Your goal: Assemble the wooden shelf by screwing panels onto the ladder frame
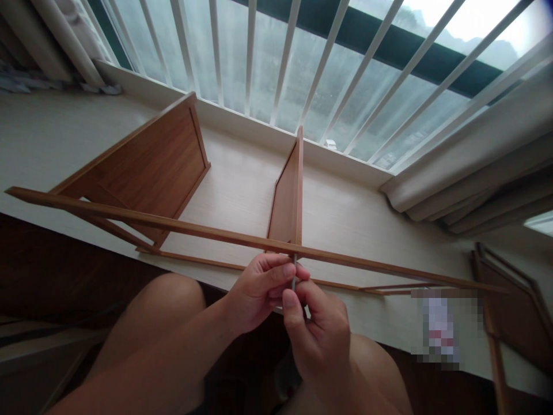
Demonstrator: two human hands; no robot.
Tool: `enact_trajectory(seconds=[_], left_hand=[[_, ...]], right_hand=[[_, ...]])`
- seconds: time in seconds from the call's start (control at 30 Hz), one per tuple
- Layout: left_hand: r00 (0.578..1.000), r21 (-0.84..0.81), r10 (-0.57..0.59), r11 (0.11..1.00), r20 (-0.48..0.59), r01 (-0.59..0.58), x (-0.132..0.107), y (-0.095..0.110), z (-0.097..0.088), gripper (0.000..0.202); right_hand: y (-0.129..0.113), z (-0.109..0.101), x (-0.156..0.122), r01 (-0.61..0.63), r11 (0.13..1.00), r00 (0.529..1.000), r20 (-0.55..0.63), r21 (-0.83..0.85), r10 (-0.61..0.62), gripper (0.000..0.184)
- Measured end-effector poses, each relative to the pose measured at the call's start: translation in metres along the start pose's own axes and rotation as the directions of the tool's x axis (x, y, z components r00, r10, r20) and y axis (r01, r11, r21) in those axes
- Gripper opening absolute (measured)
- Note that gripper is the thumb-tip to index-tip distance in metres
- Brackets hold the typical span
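Both hands meet at the middle of a wooden frame, just below its long front rail. Between the fingertips of my left hand is a thin grey metal rod, perhaps a screw or bolt, whose upper end meets the rail. My right hand pinches the lower end of that rod, thumb and fingers closed around it. Behind the rail, a wooden panel stands upright and joins it near the rod. Farther left, a wider wooden panel also stands on the pale surface. The rod's tip is hidden at the rail.
The frame stands on a pale ledge below a barred window. Curtains hang at the left and right. A separate dark wooden panel stands at the far right, near a pixelated patch. The person's knees are close below the frame.
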State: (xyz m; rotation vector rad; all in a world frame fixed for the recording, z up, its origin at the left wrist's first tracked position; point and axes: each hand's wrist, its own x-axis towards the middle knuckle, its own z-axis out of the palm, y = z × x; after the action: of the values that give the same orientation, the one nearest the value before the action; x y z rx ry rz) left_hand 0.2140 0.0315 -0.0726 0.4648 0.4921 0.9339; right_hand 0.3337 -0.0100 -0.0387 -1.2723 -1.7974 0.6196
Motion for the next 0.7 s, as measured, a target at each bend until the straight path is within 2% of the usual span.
enact_trajectory(seconds=[0.3,0.47,0.7], left_hand=[[0.999,0.062,0.038,0.997,0.018,-0.039,-0.0008,0.0016,0.0015,0.025],[0.999,0.093,0.048,0.994,0.014,-0.050,-0.0007,0.0030,0.0023,0.027],[0.997,0.097,0.075,0.992,0.015,-0.076,-0.0001,0.0014,0.0030,0.029]], right_hand=[[-0.0016,-0.0048,0.0024,0.094,0.989,0.993,0.081,-0.111,-0.085,0.030],[-0.0023,-0.0063,0.0033,0.133,0.975,0.988,0.104,-0.177,-0.116,0.029],[-0.0022,-0.0070,0.0044,0.117,0.982,0.985,0.140,-0.150,-0.096,0.026]])
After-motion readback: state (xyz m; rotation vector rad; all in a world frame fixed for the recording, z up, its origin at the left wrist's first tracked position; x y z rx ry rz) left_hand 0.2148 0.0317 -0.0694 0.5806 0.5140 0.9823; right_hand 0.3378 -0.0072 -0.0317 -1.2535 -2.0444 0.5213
